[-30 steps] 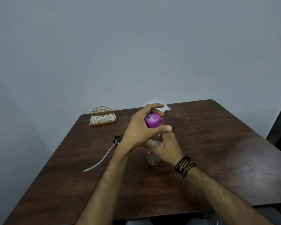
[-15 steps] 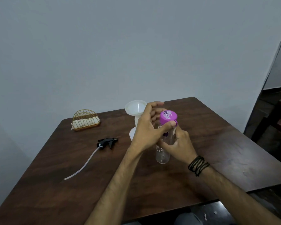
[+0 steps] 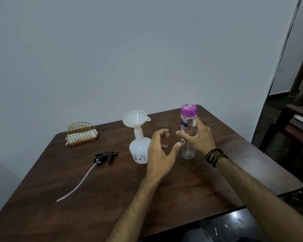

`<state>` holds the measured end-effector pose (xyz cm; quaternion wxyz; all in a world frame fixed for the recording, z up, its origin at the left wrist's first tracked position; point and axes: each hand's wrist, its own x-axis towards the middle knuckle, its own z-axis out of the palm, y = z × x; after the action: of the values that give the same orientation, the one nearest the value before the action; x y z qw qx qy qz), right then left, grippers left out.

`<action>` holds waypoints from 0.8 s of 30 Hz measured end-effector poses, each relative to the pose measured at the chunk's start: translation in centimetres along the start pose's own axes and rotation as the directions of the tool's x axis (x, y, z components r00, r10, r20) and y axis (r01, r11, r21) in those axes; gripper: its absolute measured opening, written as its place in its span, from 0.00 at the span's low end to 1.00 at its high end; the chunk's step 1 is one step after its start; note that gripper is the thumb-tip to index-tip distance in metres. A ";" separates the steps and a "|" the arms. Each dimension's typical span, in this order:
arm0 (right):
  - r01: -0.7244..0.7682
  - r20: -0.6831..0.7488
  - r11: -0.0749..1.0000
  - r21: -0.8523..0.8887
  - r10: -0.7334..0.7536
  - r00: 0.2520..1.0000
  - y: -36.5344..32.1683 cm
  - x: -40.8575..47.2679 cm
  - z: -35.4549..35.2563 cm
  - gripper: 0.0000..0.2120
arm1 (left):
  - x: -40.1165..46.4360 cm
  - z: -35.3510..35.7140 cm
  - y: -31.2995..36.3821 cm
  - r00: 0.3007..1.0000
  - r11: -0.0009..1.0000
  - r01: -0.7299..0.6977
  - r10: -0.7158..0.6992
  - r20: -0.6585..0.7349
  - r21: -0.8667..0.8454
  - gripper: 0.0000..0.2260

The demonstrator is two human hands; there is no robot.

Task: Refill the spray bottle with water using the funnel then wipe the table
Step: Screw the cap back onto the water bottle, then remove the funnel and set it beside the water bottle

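Gripping a clear bottle (image 3: 188,137) around its middle, the right hand (image 3: 199,139) holds it upright, its base on or just above the dark wooden surface (image 3: 191,189); I cannot tell which. The bottle carries a purple cap (image 3: 188,110), in place on top, and looks nearly empty, though its water level is hard to judge. A black corded band (image 3: 215,156) wraps the right wrist.

The left hand (image 3: 160,154) hangs just left of the bottle, fingers spread and loosely curved, thumb pointing toward the bottle, holding nothing and touching nothing.

Left of that hand stands the white spray bottle (image 3: 139,151), upright, with small dark flower marks low on its side. A white funnel (image 3: 136,118) sits in its neck, mouth up, tab toward the right.

Farther left, the black spray head (image 3: 106,157) lies on its side on the surface, apart from the spray bottle, its thin clear tube (image 3: 77,184) trailing toward the near-left edge.

Near the far-left corner a gold wire holder (image 3: 82,133) contains a folded white cloth (image 3: 81,135).
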<state>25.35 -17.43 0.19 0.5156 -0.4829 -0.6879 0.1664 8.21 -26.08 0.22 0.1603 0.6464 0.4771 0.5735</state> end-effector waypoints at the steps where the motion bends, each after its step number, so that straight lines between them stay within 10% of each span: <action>1: -0.017 -0.004 1.000 0.013 0.017 1.000 0.1 0.3 0.0 0.28 | -0.2 -0.2 -0.3 0.999 1.000 -0.015 0.016 -0.036 0.026 0.19; 7: -0.093 0.001 0.994 0.057 0.093 0.996 -0.2 1.1 0.4 0.37 | -0.5 -1.9 -1.1 0.945 0.996 0.062 -0.038 -0.324 0.065 0.07; 14: -0.097 0.014 0.995 0.038 0.097 0.995 0.2 0.0 1.0 0.40 | 0.7 -4.6 -2.8 0.781 0.958 0.265 -0.281 -0.557 -0.110 0.19; 24: -0.135 0.015 0.990 0.045 0.135 0.991 0.5 0.0 1.9 0.37 | 6.2 -6.4 -3.7 0.892 0.930 0.363 -0.364 -0.269 -0.054 0.15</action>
<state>23.89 -16.73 -0.97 0.5101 -0.5152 -0.6527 0.2197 0.17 -21.45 2.93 0.1975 0.4598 0.6065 0.6179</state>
